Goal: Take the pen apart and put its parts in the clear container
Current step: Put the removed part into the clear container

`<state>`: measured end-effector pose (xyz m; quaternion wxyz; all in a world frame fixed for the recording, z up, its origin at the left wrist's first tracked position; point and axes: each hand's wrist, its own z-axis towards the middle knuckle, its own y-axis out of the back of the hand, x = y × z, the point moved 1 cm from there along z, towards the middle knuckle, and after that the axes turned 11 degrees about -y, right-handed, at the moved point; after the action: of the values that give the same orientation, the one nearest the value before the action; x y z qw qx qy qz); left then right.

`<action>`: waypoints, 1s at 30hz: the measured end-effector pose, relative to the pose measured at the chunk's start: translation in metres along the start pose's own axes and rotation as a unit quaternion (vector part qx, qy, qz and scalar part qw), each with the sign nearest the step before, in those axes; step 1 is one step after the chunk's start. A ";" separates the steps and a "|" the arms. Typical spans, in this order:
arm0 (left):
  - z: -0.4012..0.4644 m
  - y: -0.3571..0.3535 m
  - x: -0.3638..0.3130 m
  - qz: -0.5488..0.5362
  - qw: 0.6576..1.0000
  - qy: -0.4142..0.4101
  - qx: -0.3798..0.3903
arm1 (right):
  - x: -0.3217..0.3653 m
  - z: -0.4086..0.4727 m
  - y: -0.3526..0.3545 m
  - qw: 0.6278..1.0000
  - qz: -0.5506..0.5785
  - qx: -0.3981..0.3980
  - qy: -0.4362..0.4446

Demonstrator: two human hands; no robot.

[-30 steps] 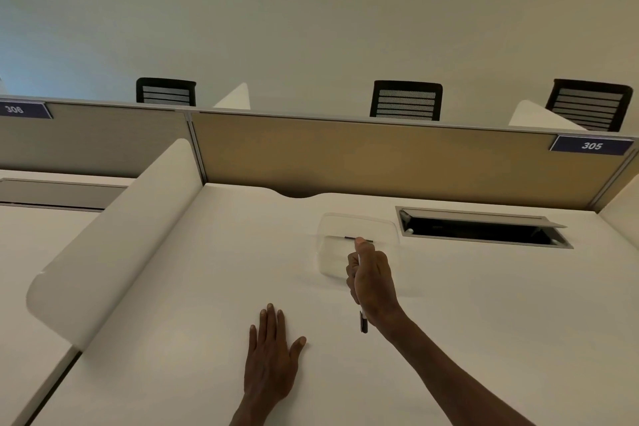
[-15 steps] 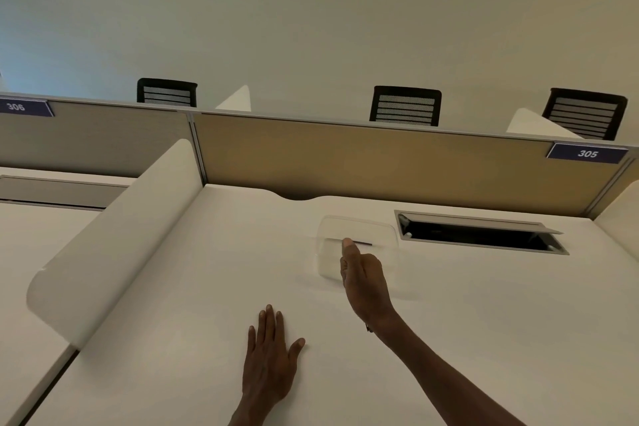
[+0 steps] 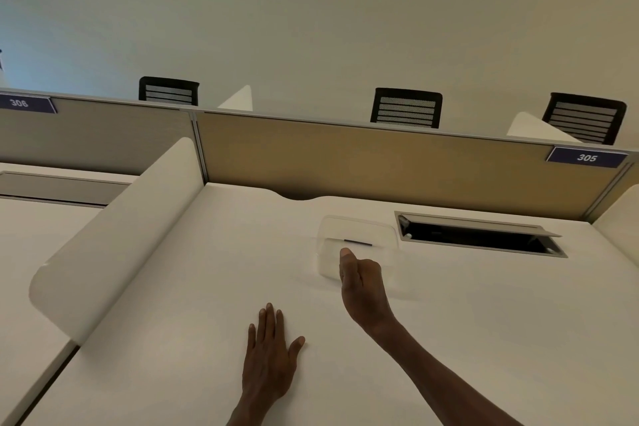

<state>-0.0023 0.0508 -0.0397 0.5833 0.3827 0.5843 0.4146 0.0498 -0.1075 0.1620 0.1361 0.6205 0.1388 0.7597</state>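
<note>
Hands: left hand (image 3: 268, 358) flat, right hand (image 3: 361, 282) over container (image 3: 387, 232)

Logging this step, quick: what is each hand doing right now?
Left hand: open, flat on the desk.
Right hand: fingers curled, at the clear container; whether it holds anything cannot be told.

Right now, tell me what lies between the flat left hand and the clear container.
In the head view, only bare white desk lies between the left hand and the clear container; the right hand reaches in from the side.
</note>
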 end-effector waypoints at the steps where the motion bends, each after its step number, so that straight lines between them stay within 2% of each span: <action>1: 0.000 0.000 0.000 0.001 1.000 0.000 -0.001 | 0.000 0.000 0.000 1.000 0.000 -0.001 0.001; 30: 0.000 -0.001 0.001 0.006 1.000 -0.007 0.003 | -0.015 -0.003 -0.003 1.000 0.005 0.002 -0.023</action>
<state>-0.0027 0.0516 -0.0412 0.5838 0.3909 0.5790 0.4136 0.0496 -0.1105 0.1464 0.1337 0.6387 0.1339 0.7458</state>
